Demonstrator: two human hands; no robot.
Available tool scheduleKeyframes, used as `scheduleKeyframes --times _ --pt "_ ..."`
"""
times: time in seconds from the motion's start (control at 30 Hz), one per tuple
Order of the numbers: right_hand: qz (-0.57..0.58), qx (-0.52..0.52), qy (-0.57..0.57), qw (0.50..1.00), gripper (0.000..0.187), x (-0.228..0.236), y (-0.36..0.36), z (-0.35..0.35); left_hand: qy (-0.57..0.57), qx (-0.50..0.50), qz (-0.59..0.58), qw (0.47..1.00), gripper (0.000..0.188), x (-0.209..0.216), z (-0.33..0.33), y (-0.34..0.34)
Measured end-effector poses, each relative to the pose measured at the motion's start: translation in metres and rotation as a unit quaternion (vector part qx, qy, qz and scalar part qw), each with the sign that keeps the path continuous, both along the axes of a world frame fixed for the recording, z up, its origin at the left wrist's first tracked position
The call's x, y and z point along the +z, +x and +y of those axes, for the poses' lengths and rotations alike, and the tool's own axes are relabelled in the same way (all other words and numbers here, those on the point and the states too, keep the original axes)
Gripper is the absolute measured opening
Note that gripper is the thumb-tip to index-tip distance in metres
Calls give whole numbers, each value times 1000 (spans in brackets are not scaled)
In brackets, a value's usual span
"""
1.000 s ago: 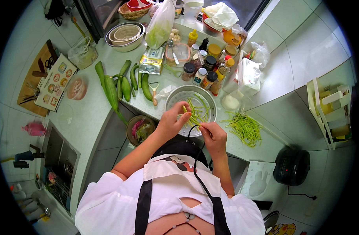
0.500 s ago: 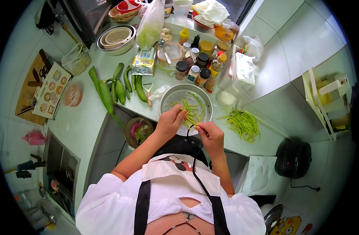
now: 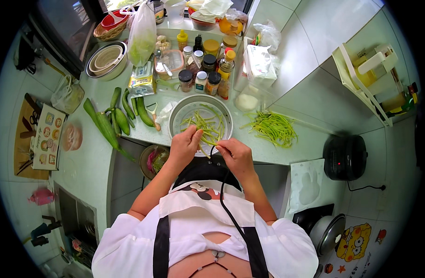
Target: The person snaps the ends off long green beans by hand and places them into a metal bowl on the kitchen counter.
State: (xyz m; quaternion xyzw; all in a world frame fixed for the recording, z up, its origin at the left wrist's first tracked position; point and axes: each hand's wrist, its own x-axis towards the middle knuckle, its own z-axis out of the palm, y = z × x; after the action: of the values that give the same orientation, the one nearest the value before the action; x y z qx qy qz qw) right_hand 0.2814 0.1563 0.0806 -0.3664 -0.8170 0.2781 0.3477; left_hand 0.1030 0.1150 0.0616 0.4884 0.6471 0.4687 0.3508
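Note:
Above the near part of a round metal bowl (image 3: 174, 111), my left hand (image 3: 185, 144) is closed, with thumb and fingers pinched on thin green vegetable stems. Close to its right, my right hand (image 3: 236, 156) pinches the end of a stem between thumb and fingertips. Cut green stems (image 3: 209, 122) lie loose in the bowl, some partly hidden by my left hand. On the counter to the right rests a heap of longer green stems (image 3: 272, 129). How many stems each hand holds is hard to make out.
Left of the bowl lie a peeler (image 3: 153, 116), cucumbers (image 3: 122, 121) and a long green gourd (image 3: 105, 130). Jars and bottles (image 3: 207, 65) crowd behind it. A bin with scraps (image 3: 152, 161) stands below the counter edge. A black cooker (image 3: 344, 157) sits far right.
The whole view has shifted, so the counter things appear farther left. Both hands stay pinched on stems over the bowl; a stem now slants down below my left hand toward the near rim.

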Motion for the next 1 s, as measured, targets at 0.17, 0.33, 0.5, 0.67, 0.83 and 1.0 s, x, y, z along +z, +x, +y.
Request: scheduleKeyframes --times 0.17,0.33,0.5,0.67,0.83,1.0 --pt "11 -39 -12 999 10 -2 -3 -1 10 -30 -49 998 23 -4 1 -7" --pt "18 -54 -47 997 10 2 -5 0 77 -29 -39 996 19 -1 2 2" --pt "-2 -15 -17 1000 11 -2 -9 0 46 -3 48 998 16 -4 -4 -4" --pt "9 -31 -14 999 10 1 -19 1 56 2 149 987 16 2 -7 2" --pt "55 -99 -57 992 11 -3 -22 25 57 -17 181 982 17 3 -13 3" --pt "115 -94 -184 972 11 -22 -25 32 90 -19 246 965 12 -9 -21 -14"
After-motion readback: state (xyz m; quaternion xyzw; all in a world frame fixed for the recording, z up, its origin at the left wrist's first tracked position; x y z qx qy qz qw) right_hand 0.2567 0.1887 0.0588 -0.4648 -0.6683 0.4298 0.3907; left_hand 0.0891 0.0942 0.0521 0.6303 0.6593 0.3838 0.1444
